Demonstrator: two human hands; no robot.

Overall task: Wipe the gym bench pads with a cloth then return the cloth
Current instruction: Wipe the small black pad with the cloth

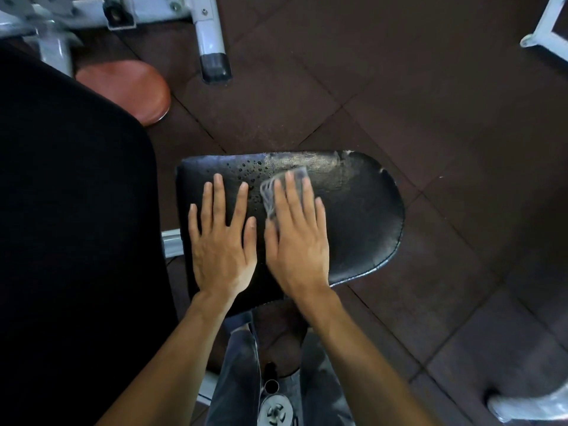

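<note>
Black padding of a large upholstered back pad [61,210] fills the space well to the left of both hands. Up beyond the left hand, a rounded reddish-brown pad [129,90] sits below white metal frame tubes [209,35]. The left hand [222,241] lies flat, fingers spread, palm down on the near-left part of the black, glossy vinyl seat pad [362,216], gripping nothing. Water droplets [246,167] bead on the pad just past its fingertips. Just beside it, thumbs nearly touching, the right hand [296,238] presses flat on a folded, pale grey patterned cloth [278,189], whose edges show beyond the fingers and beside the thumb. A dull, streaked sheen marks the pad beyond the right hand. Dark brown rubber floor tiles [430,87] spread out to the right.
</note>
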